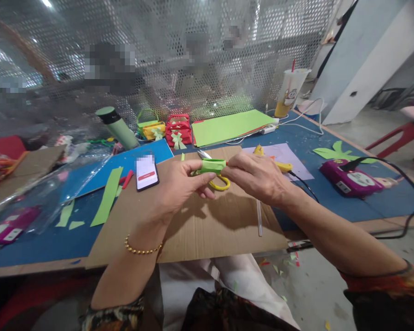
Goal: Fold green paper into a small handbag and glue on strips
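Note:
A small folded piece of bright green paper (213,166) is held up above the brown cardboard sheet (193,230). My left hand (179,181) pinches its left side between thumb and fingers. My right hand (257,174) is closed at its right end, with fingertips against the paper. A small orange-red bit shows by the right fingertips; what it belongs to is hidden. Beneath and behind the hands lie scissors with yellow handles (220,185), their blades pointing away. A clear glue stick (260,218) rests on the cardboard below my right hand.
A phone (146,174) and green paper strips (106,197) lie left. Behind are small red paper bags (178,131), a tilted green bottle (117,126) and green sheets (232,128). Right are a yellow glue gun (283,167), a purple power strip (352,179) with cables and a drink cup (291,92).

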Demonstrator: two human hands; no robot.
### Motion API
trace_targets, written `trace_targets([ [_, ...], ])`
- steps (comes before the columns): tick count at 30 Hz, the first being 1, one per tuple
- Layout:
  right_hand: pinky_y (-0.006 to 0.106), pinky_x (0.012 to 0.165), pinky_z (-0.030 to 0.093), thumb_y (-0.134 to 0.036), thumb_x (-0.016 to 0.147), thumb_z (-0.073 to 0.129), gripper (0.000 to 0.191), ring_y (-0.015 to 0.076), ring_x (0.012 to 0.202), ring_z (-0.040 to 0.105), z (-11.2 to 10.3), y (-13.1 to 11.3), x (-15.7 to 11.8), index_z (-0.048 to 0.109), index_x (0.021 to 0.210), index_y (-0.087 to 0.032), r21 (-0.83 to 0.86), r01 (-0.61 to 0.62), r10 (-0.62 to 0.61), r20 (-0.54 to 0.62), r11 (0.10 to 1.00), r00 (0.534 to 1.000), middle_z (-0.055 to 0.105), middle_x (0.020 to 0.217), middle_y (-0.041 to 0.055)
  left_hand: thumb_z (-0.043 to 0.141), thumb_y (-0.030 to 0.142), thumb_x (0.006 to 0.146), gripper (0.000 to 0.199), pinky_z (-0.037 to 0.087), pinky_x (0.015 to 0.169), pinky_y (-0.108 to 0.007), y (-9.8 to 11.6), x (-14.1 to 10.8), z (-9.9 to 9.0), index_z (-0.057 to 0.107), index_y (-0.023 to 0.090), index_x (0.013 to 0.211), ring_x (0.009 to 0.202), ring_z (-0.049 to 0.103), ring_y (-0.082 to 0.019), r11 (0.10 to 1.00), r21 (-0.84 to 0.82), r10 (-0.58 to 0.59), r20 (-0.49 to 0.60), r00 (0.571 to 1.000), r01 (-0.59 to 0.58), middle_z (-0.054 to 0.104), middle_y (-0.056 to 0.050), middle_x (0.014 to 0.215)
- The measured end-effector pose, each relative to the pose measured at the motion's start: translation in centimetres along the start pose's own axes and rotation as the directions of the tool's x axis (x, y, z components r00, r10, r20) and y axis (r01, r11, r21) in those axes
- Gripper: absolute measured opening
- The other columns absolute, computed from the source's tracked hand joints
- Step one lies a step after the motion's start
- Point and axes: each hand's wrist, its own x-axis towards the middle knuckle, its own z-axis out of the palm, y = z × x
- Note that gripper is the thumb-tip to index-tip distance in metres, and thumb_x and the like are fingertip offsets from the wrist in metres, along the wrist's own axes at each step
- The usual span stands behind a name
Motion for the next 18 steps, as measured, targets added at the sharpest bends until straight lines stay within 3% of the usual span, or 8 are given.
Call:
trace_targets([
  [5,0.031,0.063,0.036,-0.022,0.113,0.038,0.033,0.0175,0.077,0.052,0.34,-0.07,-0.02,0.066,0.094,-0.02,0.007,-0.03,0.03,0.014,1.0,0.999,0.061,0.09,0.0055,0.091,0.044,0.075,0.033,0.057,0.052,-0.023,0.03,-0.08,-0.01,0.085,0.016,0.091,0.053,0.073,-0.017,0.998,0.044,0.035,0.003,0.999,-0.035,0.077,-0.004,0.066],
  [9,0.028,0.056,0.035,-0.024,0.11,0.05,0.021,0.015,0.071,0.05,0.31,0.13,0.02,0.061,0.093,-0.019,0.018,-0.047,0.048,-0.068,0.999,0.997,0.059,0.088,0.0044,0.092,0.048,0.073,0.035,0.056,0.05,-0.022,0.12,-0.17,0.09,0.085,0.017,0.088,0.052,0.071,-0.015,0.996,0.056,0.073,-0.048,0.996,-0.07,0.079,-0.005,0.07],
  [13,0.028,0.061,0.04,-0.021,0.108,0.051,0.016,0.0156,0.072,0.053,0.07,0.12,0.18,0.06,0.096,-0.02,0.065,-0.073,0.08,-0.118,0.995,0.99,0.058,0.087,0.004,0.09,0.048,0.074,0.037,0.056,0.05,-0.022,0.13,-0.18,0.04,0.086,0.017,0.093,0.051,0.071,-0.015,0.995,0.053,0.091,-0.071,0.993,-0.088,0.078,-0.005,0.071],
  [18,0.029,0.058,0.033,-0.022,0.11,0.047,0.022,0.0147,0.072,0.052,0.6,-0.13,0.01,0.063,0.095,-0.02,0.032,-0.052,0.053,-0.026,0.998,0.998,0.06,0.088,0.0042,0.091,0.047,0.073,0.035,0.057,0.051,-0.021,0.06,-0.16,0.06,0.085,0.016,0.089,0.052,0.071,-0.015,0.995,0.057,0.087,-0.063,0.994,-0.083,0.074,-0.003,0.061],
])
